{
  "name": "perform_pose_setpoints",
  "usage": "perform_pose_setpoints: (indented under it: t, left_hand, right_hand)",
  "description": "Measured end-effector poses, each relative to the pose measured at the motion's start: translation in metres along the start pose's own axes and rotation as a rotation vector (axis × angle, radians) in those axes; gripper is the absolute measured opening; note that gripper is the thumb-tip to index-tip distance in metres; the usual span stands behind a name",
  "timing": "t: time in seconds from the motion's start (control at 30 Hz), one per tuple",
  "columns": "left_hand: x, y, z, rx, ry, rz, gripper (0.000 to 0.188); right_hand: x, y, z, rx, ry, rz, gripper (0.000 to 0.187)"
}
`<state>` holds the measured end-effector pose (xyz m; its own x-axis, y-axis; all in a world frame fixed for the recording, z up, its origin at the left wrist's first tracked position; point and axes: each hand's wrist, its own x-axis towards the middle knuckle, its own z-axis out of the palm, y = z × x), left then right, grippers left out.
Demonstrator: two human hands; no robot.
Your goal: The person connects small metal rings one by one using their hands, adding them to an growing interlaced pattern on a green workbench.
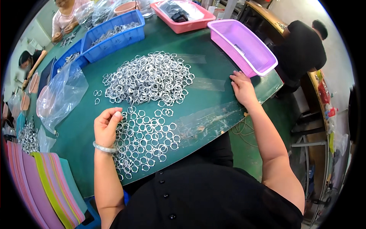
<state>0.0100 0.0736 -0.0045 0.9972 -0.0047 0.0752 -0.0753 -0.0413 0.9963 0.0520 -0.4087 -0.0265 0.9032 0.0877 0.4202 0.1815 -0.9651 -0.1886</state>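
My left hand point(107, 126), with a pale bangle point(105, 147) at the wrist, is closed in a pinch at the left edge of a spread layer of silvery metal rings point(146, 133). Whatever sits between its fingertips is too small to make out. Beyond it rises a heaped pile of the same rings point(148, 78), small and with little tabs on their rims. My right hand point(243, 87) rests on the table with fingers stretched, close to the near end of a purple plastic basket point(244, 49). A small item lies inside that basket.
Blue bins point(114, 40) of metal parts and a pink tray point(183, 23) stand along the far side of the green table point(206, 110). A clear plastic bag point(63, 97) lies left. Other people point(301, 49) work nearby. Striped fabric point(49, 183) is at lower left.
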Motion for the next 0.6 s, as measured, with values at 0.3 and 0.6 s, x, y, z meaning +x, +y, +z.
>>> perform_pose_setpoints:
  t: [0.3, 0.6]
  left_hand:
    - [-0.016, 0.037, 0.043, 0.759, -0.287, 0.412, 0.029]
    - [-0.032, 0.023, 0.102, 1.166, -0.447, 0.392, 0.05]
  right_hand:
    - [0.015, -0.128, -0.007, 0.414, -0.187, -0.391, 0.028]
    - [0.008, -0.147, -0.006, 0.396, -0.308, -0.556, 0.023]
